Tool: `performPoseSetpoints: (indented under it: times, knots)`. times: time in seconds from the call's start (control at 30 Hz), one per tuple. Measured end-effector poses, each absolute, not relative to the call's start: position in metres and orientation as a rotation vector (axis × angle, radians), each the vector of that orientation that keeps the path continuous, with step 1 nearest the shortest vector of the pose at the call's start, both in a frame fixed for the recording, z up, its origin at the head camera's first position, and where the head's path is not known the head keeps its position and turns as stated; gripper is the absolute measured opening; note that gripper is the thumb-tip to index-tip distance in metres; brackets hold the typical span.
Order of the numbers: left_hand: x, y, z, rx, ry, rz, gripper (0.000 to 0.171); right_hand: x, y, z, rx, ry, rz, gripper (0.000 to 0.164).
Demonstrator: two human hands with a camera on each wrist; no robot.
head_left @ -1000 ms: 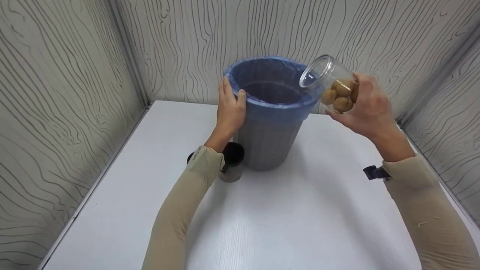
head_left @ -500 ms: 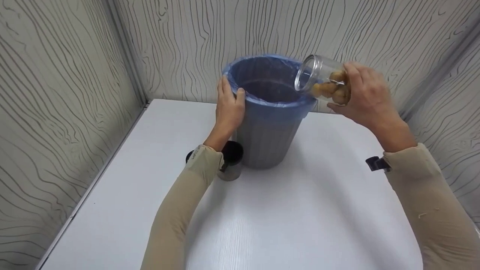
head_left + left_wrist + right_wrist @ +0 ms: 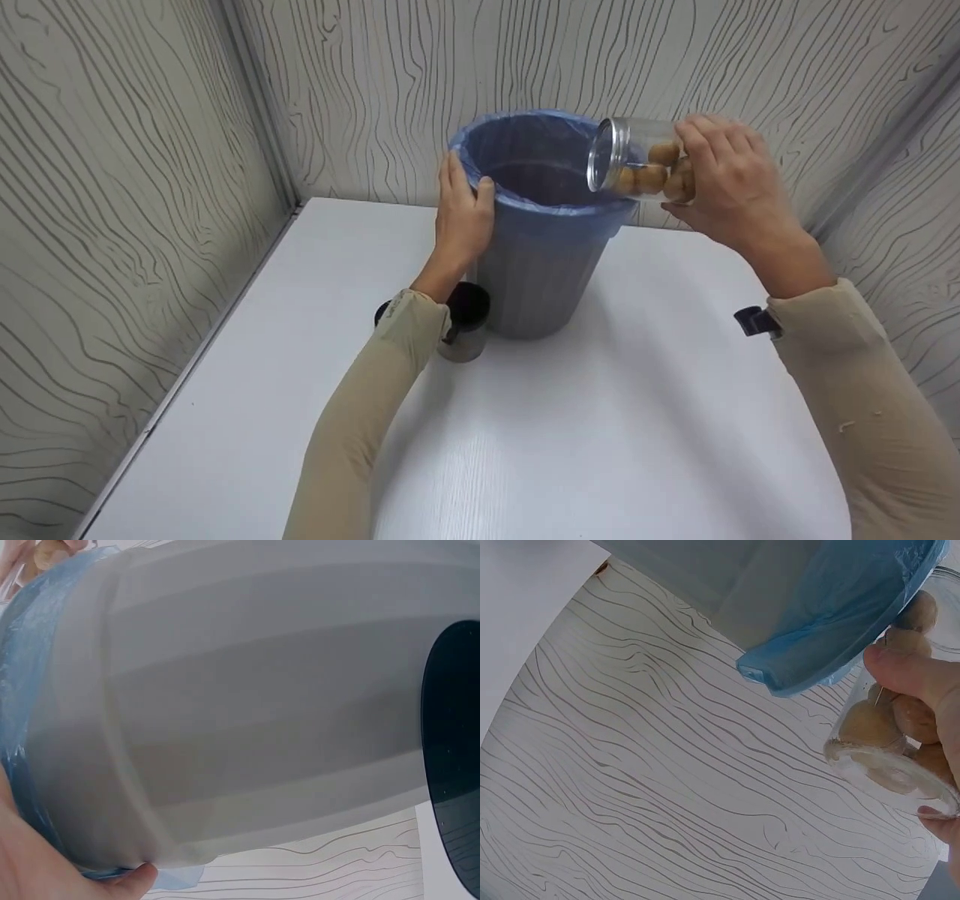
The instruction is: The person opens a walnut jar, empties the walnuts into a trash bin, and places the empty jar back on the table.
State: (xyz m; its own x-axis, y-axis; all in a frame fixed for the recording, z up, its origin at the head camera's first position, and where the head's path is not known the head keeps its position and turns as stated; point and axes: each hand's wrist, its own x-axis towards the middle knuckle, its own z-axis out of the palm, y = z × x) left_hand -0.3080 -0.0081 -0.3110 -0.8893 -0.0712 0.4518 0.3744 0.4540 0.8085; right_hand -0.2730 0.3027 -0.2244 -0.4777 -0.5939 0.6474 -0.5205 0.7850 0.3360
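evidently bracing it, the left hand [image 3: 463, 214] presses straight-fingered against the gray bin [image 3: 540, 277], while the right hand [image 3: 735, 176] grips a clear jar [image 3: 637, 140], tipped nearly level by the blue liner [image 3: 551, 209] between them, seemingly to let the brown balls [image 3: 651, 179] roll out.

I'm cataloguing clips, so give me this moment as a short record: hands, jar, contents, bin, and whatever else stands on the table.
Left hand: rests against the bin at its left rim
Right hand: grips the jar near its closed end
Jar position: tipped nearly sideways, mouth toward the bin's opening
Jar contents: several round brown items; exact count unclear
Bin state: upright, grey, blue liner folded over the rim
Also on table: dark-topped container beside the bin
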Motion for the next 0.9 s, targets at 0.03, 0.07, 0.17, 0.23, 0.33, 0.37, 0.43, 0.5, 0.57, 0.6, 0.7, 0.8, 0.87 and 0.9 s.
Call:
performPoseSetpoints:
  times: [0.03, 0.07, 0.17, 0.23, 0.33, 0.37, 0.43, 0.5, 0.57, 0.6, 0.7, 0.8, 0.87, 0.9]
  knots:
    - [-0.3081, -0.0079, -0.3111, -0.254, -2.285, -1.425, 0.067, -0.2732, 0.3026, -0.2238, 0.823, -2.183, -0.126, 0.094]
    - [-0.3081, -0.0077, -0.3113, -0.255, -2.284, -1.427, 0.067, -0.2733, 0.3023, -0.2232, 0.823, -2.189, -0.129, 0.095]
    - [-0.3079, -0.0074, -0.3116, -0.252, -2.282, -1.43, 0.067, -0.274, 0.3013, -0.2218, 0.826, -2.203, -0.131, 0.097]
    - [-0.3077, -0.0076, -0.3118, -0.252, -2.283, -1.431, 0.067, -0.2742, 0.301, -0.2216, 0.831, -2.201, -0.131, 0.098]
    - [-0.3075, -0.0079, -0.3118, -0.251, -2.289, -1.434, 0.067, -0.2748, 0.3008, -0.2216, 0.849, -2.181, -0.148, 0.094]
    - [-0.3075, -0.008, -0.3116, -0.253, -2.288, -1.433, 0.067, -0.275, 0.3006, -0.2215, 0.853, -2.171, -0.152, 0.093]
    - [-0.3077, -0.0084, -0.3116, -0.252, -2.29, -1.434, 0.067, -0.2757, 0.2998, -0.2211, 0.862, -2.152, -0.156, 0.091]
    - [-0.3079, -0.0085, -0.3116, -0.253, -2.288, -1.431, 0.067, -0.2759, 0.2989, -0.2205, 0.87, -2.139, -0.153, 0.09]
    - [-0.3078, -0.0087, -0.3115, -0.256, -2.287, -1.431, 0.067, -0.2756, 0.2981, -0.2197, 0.871, -2.133, -0.155, 0.09]
    - [-0.3077, -0.0088, -0.3114, -0.255, -2.286, -1.43, 0.067, -0.2756, 0.2979, -0.2192, 0.872, -2.135, -0.16, 0.09]
    - [-0.3072, -0.0087, -0.3113, -0.253, -2.291, -1.426, 0.067, -0.2754, 0.2979, -0.2176, 0.876, -2.146, -0.186, 0.089]
    - [-0.3072, -0.0085, -0.311, -0.252, -2.299, -1.422, 0.067, -0.2754, 0.2984, -0.2171, 0.886, -2.149, -0.186, 0.091]
    - [-0.3074, -0.0086, -0.3111, -0.25, -2.306, -1.422, 0.067, -0.2756, 0.2988, -0.2172, 0.896, -2.148, -0.186, 0.091]
    - [-0.3072, -0.0086, -0.3112, -0.248, -2.307, -1.423, 0.067, -0.2758, 0.2989, -0.2175, 0.901, -2.148, -0.18, 0.091]
